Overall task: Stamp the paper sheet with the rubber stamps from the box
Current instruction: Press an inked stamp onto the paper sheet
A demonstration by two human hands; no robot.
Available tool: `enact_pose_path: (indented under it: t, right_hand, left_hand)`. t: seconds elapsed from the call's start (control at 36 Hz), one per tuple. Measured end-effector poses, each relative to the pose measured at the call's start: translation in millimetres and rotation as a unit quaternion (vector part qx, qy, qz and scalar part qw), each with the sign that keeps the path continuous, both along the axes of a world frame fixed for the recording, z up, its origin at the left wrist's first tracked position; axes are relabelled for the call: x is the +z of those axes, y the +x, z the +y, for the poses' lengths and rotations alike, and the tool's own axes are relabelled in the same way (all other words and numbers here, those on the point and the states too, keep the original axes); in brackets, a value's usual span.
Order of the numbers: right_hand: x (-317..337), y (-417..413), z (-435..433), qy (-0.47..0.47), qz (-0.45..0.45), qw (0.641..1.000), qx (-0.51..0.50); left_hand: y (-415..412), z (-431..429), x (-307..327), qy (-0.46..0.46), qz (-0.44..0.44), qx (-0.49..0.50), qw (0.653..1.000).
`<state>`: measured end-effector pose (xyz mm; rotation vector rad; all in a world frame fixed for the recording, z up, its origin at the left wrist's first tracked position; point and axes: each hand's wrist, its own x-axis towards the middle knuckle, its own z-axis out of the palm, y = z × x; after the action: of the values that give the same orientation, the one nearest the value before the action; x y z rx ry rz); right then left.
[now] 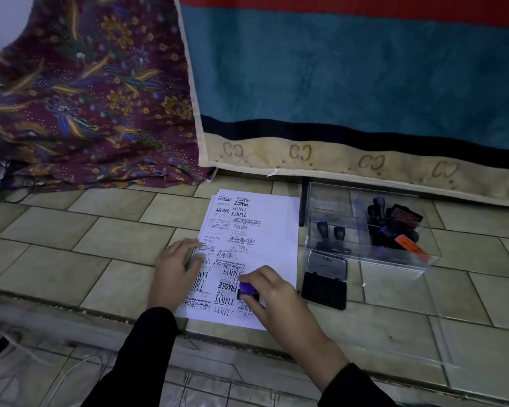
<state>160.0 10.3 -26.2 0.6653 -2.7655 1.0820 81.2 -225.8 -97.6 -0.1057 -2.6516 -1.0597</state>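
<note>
A white paper sheet (276,230) lies on the tiled floor, covered with many black stamp prints such as SAMPLE, FRAGILE and AIR MAIL. My right hand (276,298) grips a rubber stamp with a purple handle (247,288), its black base pressed on the lower part of the sheet. Flat on the sheet's left edge rests my left hand (177,268), fingers spread. To the right stands a clear plastic box (400,254) holding several more stamps (391,221). An open black ink pad (325,284) lies between sheet and box.
Tiled floor (86,245) surrounds the sheet. A blue, red and beige cloth (335,83) hangs behind, and a patterned maroon fabric (80,98) lies at the back left. Thin cords (71,374) run along the floor near me.
</note>
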Motion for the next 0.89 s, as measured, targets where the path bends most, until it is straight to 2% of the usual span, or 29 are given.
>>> enact_pose_path:
  t: [0.19,0.28,0.42,0.56,0.89]
  right_hand:
    - [-6,2,-1,0.042,0.039,0.998,0.027]
    - [-5,-1,7,-0.031,0.008,0.999,-0.005]
    - [3,-1,33,-0.144,0.026,0.981,-0.124]
    - [10,5,65,-0.182,0.028,0.964,-0.190]
    - [5,18,94,-0.019,0.065,0.976,-0.206]
  left_hand:
    - [0,0,1,-0.011,0.005,-0.003,1.000]
    - [1,0,1,-0.011,0.005,-0.004,1.000]
    - [1,0,-1,-0.009,0.015,-0.002,1.000]
    - [1,2,2,-0.004,0.007,-0.002,1.000]
    - [2,3,5,0.005,-0.002,-0.001,1.000]
